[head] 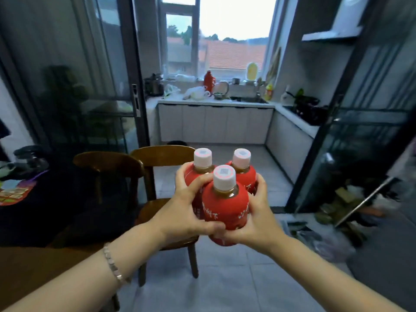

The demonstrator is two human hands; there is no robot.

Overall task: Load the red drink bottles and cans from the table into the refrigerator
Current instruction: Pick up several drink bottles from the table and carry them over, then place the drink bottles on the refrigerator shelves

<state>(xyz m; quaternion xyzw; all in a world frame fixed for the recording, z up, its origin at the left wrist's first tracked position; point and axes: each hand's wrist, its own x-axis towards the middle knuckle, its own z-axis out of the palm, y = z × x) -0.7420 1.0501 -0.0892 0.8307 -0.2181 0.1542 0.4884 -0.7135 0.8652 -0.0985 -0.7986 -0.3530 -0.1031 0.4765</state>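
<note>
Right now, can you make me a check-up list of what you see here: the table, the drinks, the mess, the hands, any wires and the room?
Surface: brown table corner at the bottom left, below the left forearm.
Job's things: three red bottles with white caps, bunched upright and held in the air over the tiled floor; no cans seen.
Clutter: blurry pile on the floor at the right; colourful bits on the dark cloth at the left.
Hands: left hand and right hand both grip the bunch from its sides.
Cables: nothing seen.
Surroundings: two wooden chairs, kitchen counter under a window; no refrigerator in view.
</note>
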